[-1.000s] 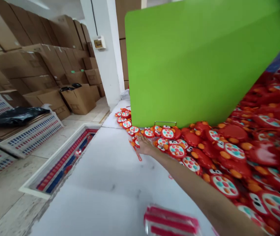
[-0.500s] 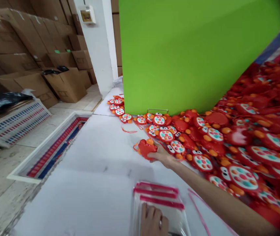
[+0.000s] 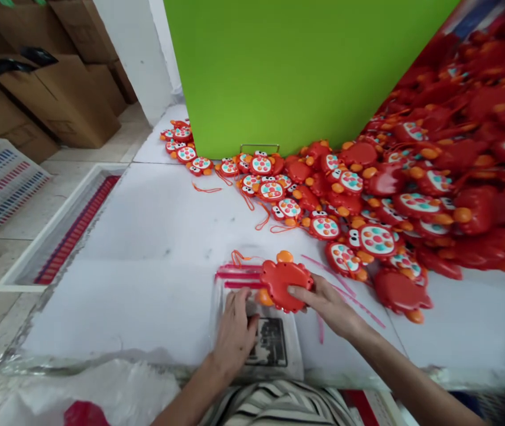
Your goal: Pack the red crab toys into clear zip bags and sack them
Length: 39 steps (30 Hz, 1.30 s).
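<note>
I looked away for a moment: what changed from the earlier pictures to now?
The right hand took hold of a red toy and brought it back toward the person, over the clear bag. The left hand came into view, at the bag. The green board stayed put.

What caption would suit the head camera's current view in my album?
Right hand holding a red toy, left hand over a pink-trimmed pouch.
</note>
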{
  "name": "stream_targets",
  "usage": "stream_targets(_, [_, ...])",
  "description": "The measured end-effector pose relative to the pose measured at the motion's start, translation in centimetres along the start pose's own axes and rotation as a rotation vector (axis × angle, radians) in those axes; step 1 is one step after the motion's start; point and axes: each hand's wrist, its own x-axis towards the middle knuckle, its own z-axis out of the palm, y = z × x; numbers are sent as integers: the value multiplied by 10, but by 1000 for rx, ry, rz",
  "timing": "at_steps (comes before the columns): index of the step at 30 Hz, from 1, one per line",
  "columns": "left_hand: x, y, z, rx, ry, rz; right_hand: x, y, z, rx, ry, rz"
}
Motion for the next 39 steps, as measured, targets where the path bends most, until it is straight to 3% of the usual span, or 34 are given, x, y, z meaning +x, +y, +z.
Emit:
stream_targets(4, [0,-1,0,3,53,2,-22,1,-5,-232,-114,-48])
stream_targets(8, [5,3,-6,164,10,133,-38,-3,-8,-433,-251,-42])
stream_targets(10, [8,6,-9,229,-16,215,-43,-6,-11,-434,-313,-9])
stream_targets(13, [10,11,-11,270,-25,278,-44,-10,-14,-224,-374,43])
stream_targets(17, [6,13,-9,401,27,352,-34,-6,-1,146,-267,72])
stream_targets(19, [1,14,-8,508,53,405,-29,-2,13,161,-145,30])
stream_targets(23, [-7,23,-8,628,90,438,-23,3,35,-272,-49,-108])
stream_targets(27, [-10,35,-18,562,109,414,-23,5,34,-592,-65,-194])
stream_targets(30, [-8,40,-38,373,169,311,-23,8,27,-661,-48,-192])
stream_targets(33, [-3,39,-59,75,227,-44,-23,10,23,-678,-39,-205])
stream_targets(35, [4,36,-65,-124,155,-277,-23,11,24,-686,-27,-238])
stream_targets(37, [11,33,-64,-261,57,-358,-23,11,25,-704,-11,-270])
stream_targets(39, [16,31,-59,-316,34,-338,-23,9,25,-737,0,-281])
